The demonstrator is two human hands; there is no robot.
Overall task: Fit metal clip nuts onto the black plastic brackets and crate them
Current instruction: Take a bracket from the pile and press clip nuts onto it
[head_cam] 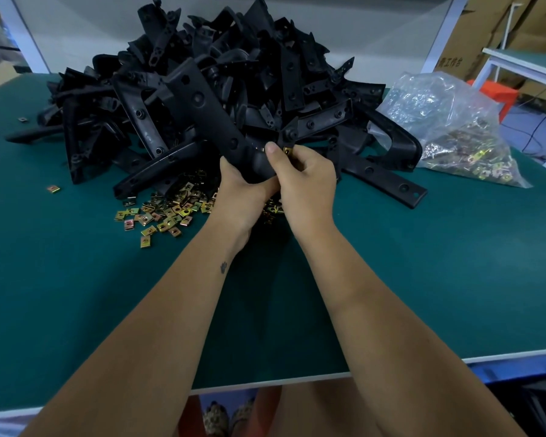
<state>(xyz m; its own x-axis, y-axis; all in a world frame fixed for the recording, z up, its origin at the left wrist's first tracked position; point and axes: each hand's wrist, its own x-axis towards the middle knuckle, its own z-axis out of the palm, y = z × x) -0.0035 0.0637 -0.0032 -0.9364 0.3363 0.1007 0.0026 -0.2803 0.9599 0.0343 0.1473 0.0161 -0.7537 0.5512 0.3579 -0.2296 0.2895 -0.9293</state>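
Both hands meet above the green worktop [423,279], just in front of the heap of black plastic brackets [221,74]. The left hand [240,187] grips the near end of one long bracket [215,121], fingers curled under it. The right hand [303,178] pinches a brass-coloured clip nut [287,150] between thumb and fingers, at the bracket's edge. Loose clip nuts [167,212] lie scattered left of the wrists; a clear bag of nuts [454,127] sits far right.
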